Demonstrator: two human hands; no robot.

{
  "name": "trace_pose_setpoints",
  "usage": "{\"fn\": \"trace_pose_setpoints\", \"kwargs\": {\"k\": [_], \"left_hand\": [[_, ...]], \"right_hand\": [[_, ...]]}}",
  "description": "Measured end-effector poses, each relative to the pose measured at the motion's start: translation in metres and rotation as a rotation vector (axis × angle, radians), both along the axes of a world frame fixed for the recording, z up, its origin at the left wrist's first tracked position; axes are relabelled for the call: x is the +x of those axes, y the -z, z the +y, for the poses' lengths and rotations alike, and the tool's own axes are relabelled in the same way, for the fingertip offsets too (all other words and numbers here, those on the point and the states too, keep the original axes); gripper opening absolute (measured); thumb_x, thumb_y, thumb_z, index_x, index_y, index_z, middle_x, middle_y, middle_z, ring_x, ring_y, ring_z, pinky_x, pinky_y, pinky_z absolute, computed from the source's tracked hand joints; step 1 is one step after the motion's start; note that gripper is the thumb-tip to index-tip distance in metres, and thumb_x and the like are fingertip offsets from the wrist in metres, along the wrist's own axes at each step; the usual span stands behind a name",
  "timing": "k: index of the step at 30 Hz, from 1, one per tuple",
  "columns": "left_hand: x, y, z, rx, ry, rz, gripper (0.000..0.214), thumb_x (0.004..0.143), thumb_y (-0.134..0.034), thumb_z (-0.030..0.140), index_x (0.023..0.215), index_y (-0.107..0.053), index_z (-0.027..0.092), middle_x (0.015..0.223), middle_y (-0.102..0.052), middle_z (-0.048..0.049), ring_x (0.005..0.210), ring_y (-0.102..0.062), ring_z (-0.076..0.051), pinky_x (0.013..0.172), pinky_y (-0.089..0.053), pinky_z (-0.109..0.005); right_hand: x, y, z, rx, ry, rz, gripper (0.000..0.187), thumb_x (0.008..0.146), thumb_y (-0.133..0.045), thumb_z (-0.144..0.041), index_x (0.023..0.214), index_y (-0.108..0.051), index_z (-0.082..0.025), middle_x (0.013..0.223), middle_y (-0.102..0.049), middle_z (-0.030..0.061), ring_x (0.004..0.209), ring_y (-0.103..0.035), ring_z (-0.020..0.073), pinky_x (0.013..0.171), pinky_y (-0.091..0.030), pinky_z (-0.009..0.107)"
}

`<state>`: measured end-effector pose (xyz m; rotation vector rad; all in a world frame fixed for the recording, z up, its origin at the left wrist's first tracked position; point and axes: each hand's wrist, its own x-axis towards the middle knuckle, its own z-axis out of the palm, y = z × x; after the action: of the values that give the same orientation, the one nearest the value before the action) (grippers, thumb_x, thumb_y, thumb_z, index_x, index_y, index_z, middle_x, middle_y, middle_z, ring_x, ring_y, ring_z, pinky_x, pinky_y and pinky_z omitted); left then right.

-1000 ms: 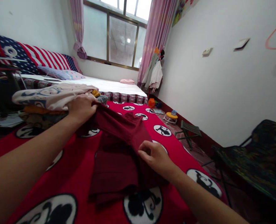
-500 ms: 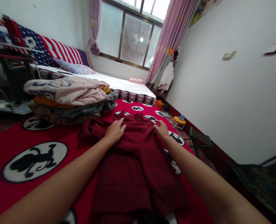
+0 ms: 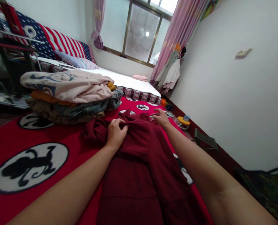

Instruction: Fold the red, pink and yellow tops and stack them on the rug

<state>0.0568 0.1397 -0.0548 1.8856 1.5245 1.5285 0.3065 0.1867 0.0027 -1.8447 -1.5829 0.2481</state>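
Observation:
A maroon long-sleeved sweatshirt lies spread on a red blanket with black-and-white monkey ovals. Its collar end points away from me and one sleeve runs down the right side, while the other is bunched at the left. My left hand has its fingers curled into the cloth near the left shoulder, pinching a fold. Just beyond the right shoulder, my right hand hovers close to the collar edge with its fingers apart and no cloth visible in them.
A stack of folded clothes stands on the blanket at the left. Behind it is a bed with a white sheet. To the right are a yellow stool, a folding stool and a white wall. Clothes hang by the curtain.
My left hand has closed further on the cloth, gathering a fold. My right hand has lifted slightly off the right shoulder toward the collar, its fingers spreading. The view has shifted a little.

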Motion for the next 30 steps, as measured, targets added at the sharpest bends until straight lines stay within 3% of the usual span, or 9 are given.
{"fn": "trace_pose_setpoints", "kwargs": {"k": [4,7,12,16,19,22,25,30], "left_hand": [[0.001,0.001,-0.001,0.003,0.000,0.000,0.004,0.076,-0.062,0.018,0.079,-0.060,0.019,0.086,-0.062,-0.0051,0.085,-0.061,-0.020,0.085,-0.050,-0.032],[0.002,0.000,-0.001,0.013,0.001,0.003,0.006,0.076,-0.062,0.017,0.077,-0.057,0.020,0.086,-0.061,-0.0051,0.087,-0.061,-0.021,0.086,-0.050,-0.033],[0.002,0.000,-0.002,0.032,0.030,0.009,0.008,0.075,-0.061,0.015,0.078,-0.056,0.021,0.088,-0.060,-0.0046,0.090,-0.061,-0.021,0.089,-0.050,-0.034],[0.005,-0.001,-0.004,0.088,0.064,-0.038,0.007,0.080,-0.058,0.016,0.086,-0.058,0.020,0.103,-0.060,-0.0079,0.101,-0.060,-0.021,0.093,-0.051,-0.035],[0.008,0.001,-0.004,0.083,0.141,0.042,0.027,0.080,-0.063,0.021,0.106,-0.060,0.017,0.131,-0.052,-0.0135,0.126,-0.050,-0.025,0.106,-0.044,-0.039],[0.010,0.006,-0.003,0.002,0.226,0.207,0.040,0.080,-0.066,0.034,0.117,-0.062,0.018,0.146,-0.042,-0.0136,0.132,-0.045,-0.028,0.110,-0.039,-0.042],[0.010,0.009,-0.002,-0.029,0.320,0.386,0.044,0.084,-0.060,0.045,0.120,-0.064,0.020,0.147,-0.044,-0.0098,0.136,-0.041,-0.029,0.114,-0.033,-0.045],[0.009,0.007,-0.001,-0.091,0.361,0.597,0.053,0.088,-0.052,0.053,0.130,-0.059,0.023,0.148,-0.044,-0.0083,0.142,-0.031,-0.031,0.116,-0.024,-0.048]], "right_hand": [[0.019,0.011,0.002,-0.019,0.088,-0.081,0.047,0.074,-0.054,-0.002,0.119,-0.062,-0.014,0.110,-0.069,0.0096,0.067,-0.067,0.0115,0.062,-0.051,0.022],[0.032,0.020,0.001,-0.084,0.115,-0.143,0.041,0.072,-0.064,-0.009,0.113,-0.068,-0.015,0.100,-0.071,0.0083,0.072,-0.067,0.0150,0.065,-0.051,0.024],[0.036,0.020,0.002,-0.153,0.162,-0.251,0.016,0.072,-0.069,-0.025,0.085,-0.076,-0.019,0.087,-0.074,0.0051,0.086,-0.067,0.0198,0.073,-0.049,0.024],[0.037,0.017,0.002,-0.103,0.369,-0.332,0.029,0.083,-0.054,-0.030,0.102,-0.074,-0.020,0.106,-0.071,0.0114,0.104,-0.064,0.0262,0.083,-0.048,0.032],[0.036,0.027,-0.001,-0.102,0.451,-0.375,0.034,0.087,-0.047,-0.029,0.108,-0.072,-0.019,0.110,-0.070,0.0154,0.108,-0.063,0.0286,0.086,-0.047,0.036],[0.032,0.041,-0.003,-0.144,0.484,-0.399,0.035,0.089,-0.044,-0.028,0.110,-0.070,-0.016,0.108,-0.069,0.0199,0.106,-0.064,0.0302,0.085,-0.048,0.039],[0.028,0.045,-0.002,-0.193,0.497,-0.409,0.038,0.093,-0.039,-0.026,0.117,-0.063,-0.011,0.110,-0.067,0.0234,0.105,-0.064,0.0315,0.084,-0.048,0.041],[0.023,0.045,-0.013,-0.239,0.398,-0.425,0.040,0.096,-0.034,-0.025,0.129,-0.052,-0.010,0.120,-0.062,0.0206,0.109,-0.061,0.0288,0.089,-0.046,0.039]]}}
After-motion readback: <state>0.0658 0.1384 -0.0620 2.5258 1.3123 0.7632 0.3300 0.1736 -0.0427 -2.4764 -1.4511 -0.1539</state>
